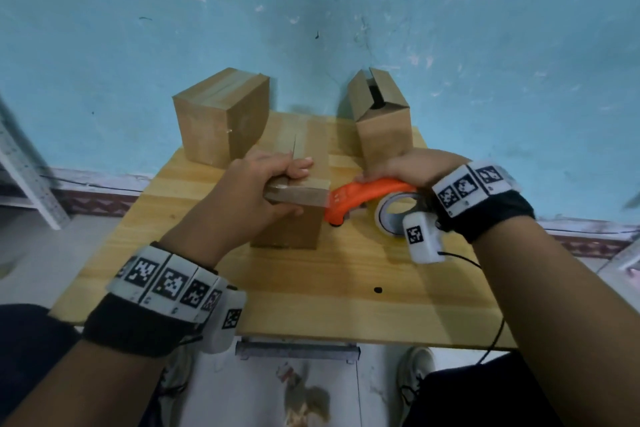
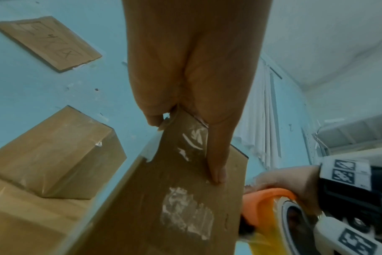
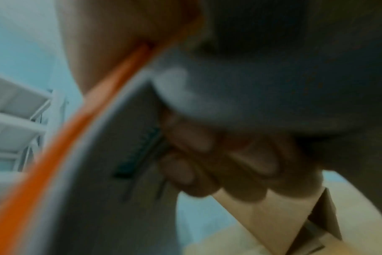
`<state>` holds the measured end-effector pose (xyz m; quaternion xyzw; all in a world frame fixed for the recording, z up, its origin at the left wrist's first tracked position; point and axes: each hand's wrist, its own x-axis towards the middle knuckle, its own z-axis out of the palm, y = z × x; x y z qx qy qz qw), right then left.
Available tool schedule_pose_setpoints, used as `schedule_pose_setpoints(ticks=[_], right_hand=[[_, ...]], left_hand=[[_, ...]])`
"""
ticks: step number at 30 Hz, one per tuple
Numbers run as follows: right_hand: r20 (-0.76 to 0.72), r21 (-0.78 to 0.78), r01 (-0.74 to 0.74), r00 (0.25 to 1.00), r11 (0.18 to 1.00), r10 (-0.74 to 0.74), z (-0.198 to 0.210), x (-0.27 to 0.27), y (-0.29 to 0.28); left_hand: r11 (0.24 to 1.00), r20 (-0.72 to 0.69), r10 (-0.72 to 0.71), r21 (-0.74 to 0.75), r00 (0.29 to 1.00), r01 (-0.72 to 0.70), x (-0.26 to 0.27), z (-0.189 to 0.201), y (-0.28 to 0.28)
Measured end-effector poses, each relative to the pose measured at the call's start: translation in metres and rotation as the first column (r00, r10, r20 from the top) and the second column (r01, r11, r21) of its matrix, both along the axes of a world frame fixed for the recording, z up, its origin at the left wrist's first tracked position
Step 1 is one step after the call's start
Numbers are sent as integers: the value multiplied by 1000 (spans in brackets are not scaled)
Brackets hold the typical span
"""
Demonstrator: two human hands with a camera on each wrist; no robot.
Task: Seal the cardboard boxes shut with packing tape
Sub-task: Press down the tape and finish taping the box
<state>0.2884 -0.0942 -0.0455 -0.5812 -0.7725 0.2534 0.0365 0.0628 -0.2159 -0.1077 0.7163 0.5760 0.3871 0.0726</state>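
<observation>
A cardboard box [image 1: 294,229] stands in the middle of the wooden table [image 1: 311,295]. My left hand [image 1: 277,184] grips its near top corner, fingers over the top and thumb [image 2: 216,163] down the side of this box [image 2: 175,207], which carries old tape scraps. My right hand [image 1: 398,170] grips an orange tape dispenser [image 1: 363,196] with a clear tape roll [image 1: 391,215]. The dispenser's nose touches the box's right near top edge. The right wrist view is blurred; it shows the orange dispenser [image 3: 76,138] and curled fingers [image 3: 218,163].
A taped box [image 1: 218,118] stands at the table's back left. A box with open flaps [image 1: 381,114] stands at the back right, close behind my right hand. A blue wall lies behind, a metal shelf [image 1: 27,166] at the left, and a cable [image 1: 495,340] hangs off the right front edge.
</observation>
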Motion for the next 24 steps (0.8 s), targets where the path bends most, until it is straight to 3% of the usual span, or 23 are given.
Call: schedule_pose_setpoints(ticks=[3,6,9,12,14,16,18,24], right_hand=[[-184,185,140,977,973,-106,-13,12,-11],[53,364,117,988,924,-146,-42,9,-26],[185,381,41,975,924,-120,-58,2,-44],[280,379,-32,957,925,-82,-61,-2,-60],[208,478,-20,974,878,-91,-58,-4,-65],[6,550,-15,1000,835,14,-51,-8,-65],[-185,543,-12,974,840,133,-45,-12,-60],[-442,595,76,862,800,247,-31,-19,-53]], left_hand=[[1000,-6,-22,-10,1000,22,-2,1,-1],[996,-13,-50,-70,999,49,-5,4,-5],[994,65,-42,-96,997,48,-3,6,-7],[1000,114,7,-5,993,-6,5,3,-7],[997,96,36,63,995,-43,10,0,-5],[994,106,65,76,992,-73,12,-1,-4],[992,108,94,78,990,-102,13,-2,-2],[993,167,88,65,982,-100,14,-5,-3]])
